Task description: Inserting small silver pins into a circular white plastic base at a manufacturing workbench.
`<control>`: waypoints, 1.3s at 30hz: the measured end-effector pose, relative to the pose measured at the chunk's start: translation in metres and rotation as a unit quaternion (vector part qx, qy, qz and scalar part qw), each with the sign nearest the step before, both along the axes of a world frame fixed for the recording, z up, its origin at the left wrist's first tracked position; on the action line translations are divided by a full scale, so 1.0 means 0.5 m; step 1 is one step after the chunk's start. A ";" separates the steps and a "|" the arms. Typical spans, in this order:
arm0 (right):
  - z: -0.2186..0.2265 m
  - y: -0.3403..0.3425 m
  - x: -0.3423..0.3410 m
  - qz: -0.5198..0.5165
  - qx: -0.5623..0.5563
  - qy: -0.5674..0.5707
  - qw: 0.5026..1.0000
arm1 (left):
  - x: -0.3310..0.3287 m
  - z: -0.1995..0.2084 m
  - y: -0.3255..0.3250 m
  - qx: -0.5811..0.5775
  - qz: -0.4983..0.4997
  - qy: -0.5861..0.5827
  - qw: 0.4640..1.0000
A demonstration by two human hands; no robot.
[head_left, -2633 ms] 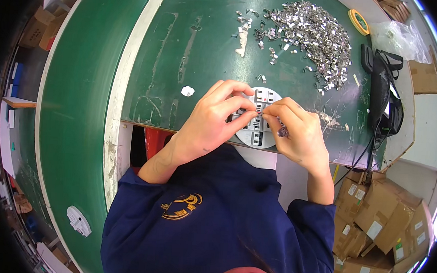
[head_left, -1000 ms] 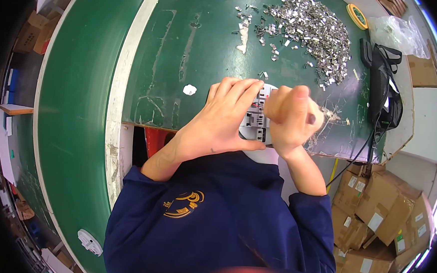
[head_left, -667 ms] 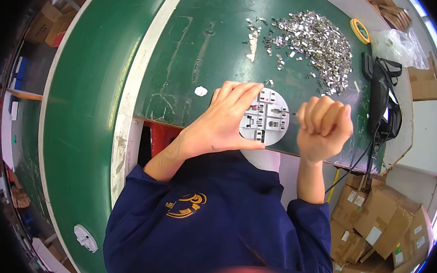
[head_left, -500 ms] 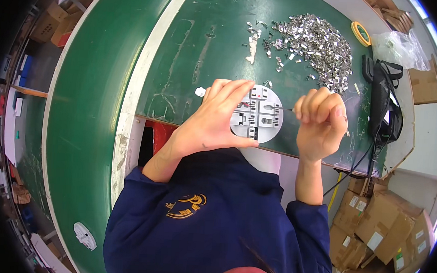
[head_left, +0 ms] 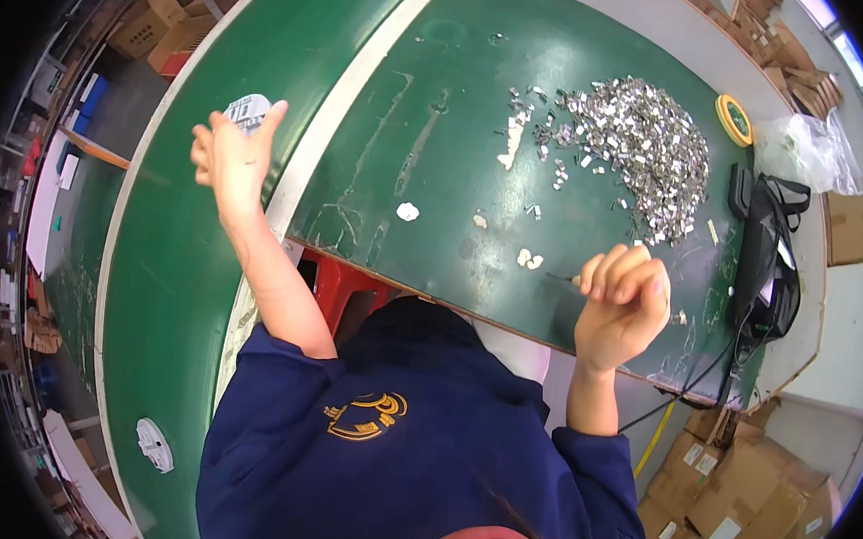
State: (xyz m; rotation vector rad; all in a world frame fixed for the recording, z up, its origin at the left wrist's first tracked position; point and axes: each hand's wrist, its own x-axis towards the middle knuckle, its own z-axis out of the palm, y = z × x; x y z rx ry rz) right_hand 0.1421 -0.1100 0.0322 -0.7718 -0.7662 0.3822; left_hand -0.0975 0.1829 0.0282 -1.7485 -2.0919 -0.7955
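Observation:
My left hand (head_left: 236, 159) reaches out over the green belt at the left. Its thumb and fingers are curved around a round grey plastic disc (head_left: 248, 110) with slots moulded in it; the hand covers part of the disc. Above the near edge of the green table my right hand (head_left: 625, 306) is closed, palm side in view. From its fingers a thin dark pointed tool (head_left: 561, 277) sticks out to the left; the rest of it is hidden in the fist. Small whitish pieces (head_left: 529, 260) lie on the table just left of this hand.
A heap of small shiny metal clips (head_left: 647, 144) covers the far right of the table. Beside it are a yellow tape roll (head_left: 733, 121), a clear plastic bag (head_left: 809, 154) and a black bag (head_left: 774, 241). Another grey disc (head_left: 154, 445) sits on the belt (head_left: 169, 283).
The left hand has carried the grey disc from the table's near edge leftward onto the belt. The right hand stays nearly in place with its tool. The whole view has shifted slightly.

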 end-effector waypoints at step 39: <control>0.008 0.032 0.070 -0.134 -0.472 -0.449 0.747 | 0.342 0.177 0.011 -0.056 -0.658 -0.282 0.696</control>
